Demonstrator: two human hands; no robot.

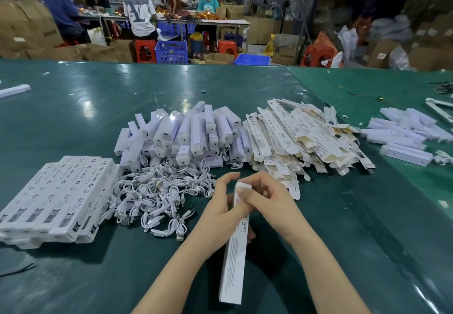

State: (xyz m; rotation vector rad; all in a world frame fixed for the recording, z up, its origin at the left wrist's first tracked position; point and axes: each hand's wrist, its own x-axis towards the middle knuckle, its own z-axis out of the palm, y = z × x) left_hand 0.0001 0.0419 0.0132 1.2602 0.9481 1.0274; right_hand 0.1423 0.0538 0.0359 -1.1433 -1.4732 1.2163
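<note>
A long white printed carton [234, 259] stands slanted over the green table [73, 117], its far end up between my hands. My left hand [221, 206] holds the carton from the left, fingers curled around it near the top. My right hand [266, 198] grips the top end, thumb pressed on the end flap. Behind lies a pile of white lamp bars [186, 132]. Flat unfolded cartons [301, 139] are heaped to the right of the bars. A tangle of white USB cables [157, 198] lies left of my hands.
Filled cartons [56, 198] are stacked in a row at the left. More white bars [404, 137] lie at the right, one [14, 90] at the far left edge. Beyond the table, several people sit working among cardboard boxes, blue crates and red stools.
</note>
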